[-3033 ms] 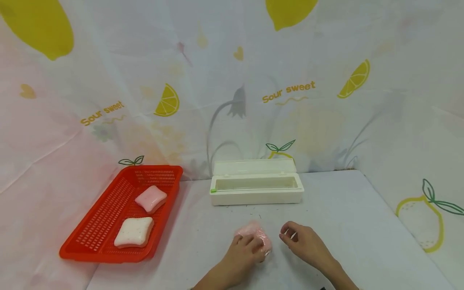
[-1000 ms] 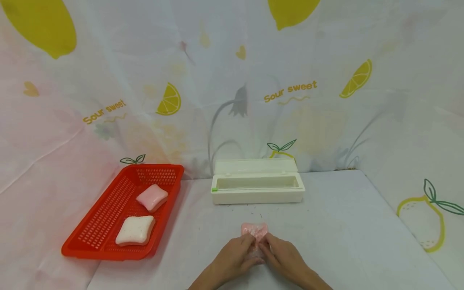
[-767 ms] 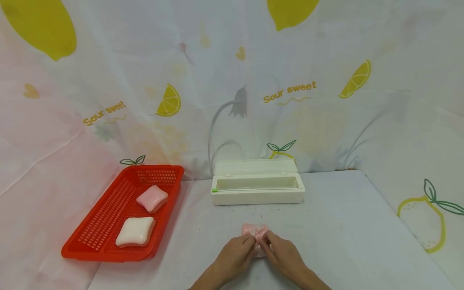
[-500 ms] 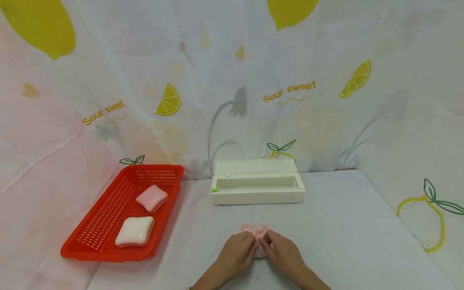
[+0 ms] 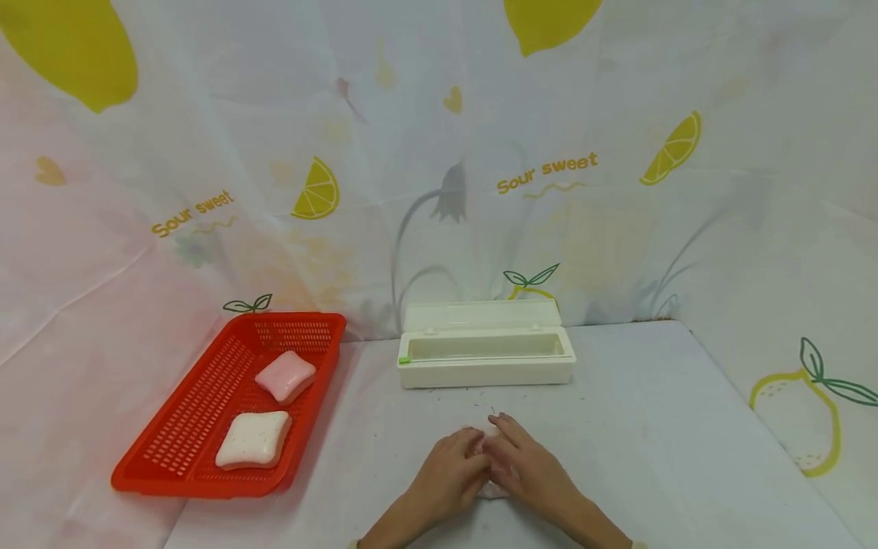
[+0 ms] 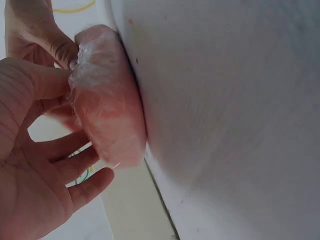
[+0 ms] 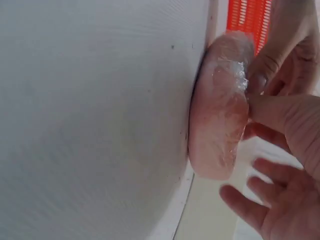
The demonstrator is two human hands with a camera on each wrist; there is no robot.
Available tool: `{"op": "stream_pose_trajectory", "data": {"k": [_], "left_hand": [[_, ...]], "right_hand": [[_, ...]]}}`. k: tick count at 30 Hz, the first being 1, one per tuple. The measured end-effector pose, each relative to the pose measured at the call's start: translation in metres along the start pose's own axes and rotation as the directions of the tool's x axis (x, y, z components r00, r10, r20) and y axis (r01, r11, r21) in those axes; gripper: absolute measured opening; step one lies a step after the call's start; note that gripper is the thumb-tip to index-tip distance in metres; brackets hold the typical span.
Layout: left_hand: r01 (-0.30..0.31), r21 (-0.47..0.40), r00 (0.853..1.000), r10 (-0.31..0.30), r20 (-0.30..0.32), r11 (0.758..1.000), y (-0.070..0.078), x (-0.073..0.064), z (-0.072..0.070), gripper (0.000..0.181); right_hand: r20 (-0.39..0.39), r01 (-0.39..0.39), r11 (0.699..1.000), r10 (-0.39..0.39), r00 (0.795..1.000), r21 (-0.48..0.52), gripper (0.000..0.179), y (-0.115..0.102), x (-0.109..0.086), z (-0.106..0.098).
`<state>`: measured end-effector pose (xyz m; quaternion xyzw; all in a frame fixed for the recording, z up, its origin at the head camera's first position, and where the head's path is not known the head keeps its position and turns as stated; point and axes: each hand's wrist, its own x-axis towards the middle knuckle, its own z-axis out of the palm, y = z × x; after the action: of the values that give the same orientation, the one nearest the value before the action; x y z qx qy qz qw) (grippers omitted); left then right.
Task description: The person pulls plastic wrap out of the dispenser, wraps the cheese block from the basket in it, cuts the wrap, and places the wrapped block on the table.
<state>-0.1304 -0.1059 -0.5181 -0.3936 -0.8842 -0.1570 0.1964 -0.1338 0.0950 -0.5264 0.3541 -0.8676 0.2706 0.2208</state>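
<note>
A pink soap bar (image 6: 112, 107) in crinkled clear plastic wrap (image 7: 234, 72) rests on the white tabletop. Most of it is hidden under the hands in the head view. My left hand (image 5: 444, 476) is on its left side, index finger and thumb meeting at the gathered wrap on top. The other fingers reach along the far side in the left wrist view. From the right, my right hand (image 5: 538, 473) leans over the bar. Its thumb touches the wrap, while the other fingers are fairly straight and spread in the right wrist view.
To the left stands a red plastic basket (image 5: 171, 427) with an unwrapped pink soap (image 5: 286, 377) and a white soap (image 5: 253, 440). A long white wrap dispenser box (image 5: 485, 374), lid raised, sits at the back against the lemon-print cloth (image 5: 604, 252).
Both hands came together over the wrapped soap, and their fingertips worked at the wrap on top. Since half a second ago, the right fingers have straightened and spread forward over the bar.
</note>
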Motion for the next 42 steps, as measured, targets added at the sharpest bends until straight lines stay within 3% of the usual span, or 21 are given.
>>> {"op": "stream_pose_trajectory", "data": {"k": [8,13,15,18,21,22,24,27,30,34,37,39,40,42], "left_hand": [[-0.030,-0.006,0.999,0.030,0.040,1.000,-0.003,-0.002,0.001,0.006],[-0.020,0.029,0.996,0.017,0.085,0.999,-0.002,-0.002,0.003,0.013],[-0.019,0.031,0.991,0.015,0.132,0.999,-0.004,-0.001,0.000,0.020],[-0.026,-0.021,0.971,0.031,0.236,0.999,-0.010,-0.001,-0.009,0.037],[-0.007,-0.101,0.932,0.043,0.359,0.995,-0.016,-0.004,-0.019,0.067],[0.003,-0.120,0.920,0.044,0.389,0.993,-0.018,-0.006,-0.021,0.074],[0.003,-0.136,0.911,0.053,0.409,0.991,-0.020,-0.009,-0.021,0.083],[-0.044,-0.152,0.934,0.095,0.344,0.987,-0.021,-0.011,-0.017,0.081],[-0.111,-0.180,0.962,0.151,0.227,0.977,-0.022,-0.012,-0.010,0.079],[-0.134,-0.179,0.975,0.162,0.154,0.975,-0.024,-0.013,-0.006,0.077],[-0.100,-0.207,0.978,0.133,0.157,0.973,-0.025,-0.013,-0.006,0.062],[-0.046,-0.284,0.980,0.098,0.173,0.958,-0.026,-0.014,-0.009,0.053],[-0.007,-0.341,0.980,0.074,0.183,0.940,-0.025,-0.014,-0.010,0.046],[0.097,-0.479,0.977,0.009,0.215,0.872,-0.025,-0.015,-0.014,0.038]], "right_hand": [[0.087,0.112,0.994,-0.112,0.990,0.009,0.034,0.000,0.000,0.001],[0.126,0.105,0.994,-0.105,0.987,0.003,0.034,0.003,0.001,0.000],[0.182,0.076,0.997,-0.080,0.980,0.027,0.032,0.005,0.003,-0.001],[0.321,0.015,0.994,-0.049,0.946,0.107,0.039,0.008,0.004,-0.009],[0.467,-0.026,0.983,-0.061,0.882,0.179,0.056,0.012,0.002,-0.023],[0.492,-0.020,0.980,-0.082,0.867,0.199,0.061,0.013,0.001,-0.027],[0.508,0.009,0.975,-0.122,0.853,0.221,0.070,0.015,-0.002,-0.032],[0.461,0.078,0.978,-0.161,0.873,0.193,0.075,0.017,-0.006,-0.030],[0.370,0.155,0.978,-0.197,0.908,0.140,0.059,0.017,-0.007,-0.023],[0.263,0.226,0.966,-0.251,0.932,0.121,0.046,0.019,-0.007,-0.019],[0.260,0.207,0.964,-0.246,0.934,0.166,0.046,0.022,-0.006,-0.022],[0.284,0.146,0.961,-0.212,0.935,0.236,0.046,0.024,-0.005,-0.025],[0.296,0.103,0.955,-0.187,0.937,0.278,0.045,0.025,-0.005,-0.026],[0.321,-0.002,0.928,-0.127,0.938,0.374,0.040,0.027,-0.005,-0.028]]}}
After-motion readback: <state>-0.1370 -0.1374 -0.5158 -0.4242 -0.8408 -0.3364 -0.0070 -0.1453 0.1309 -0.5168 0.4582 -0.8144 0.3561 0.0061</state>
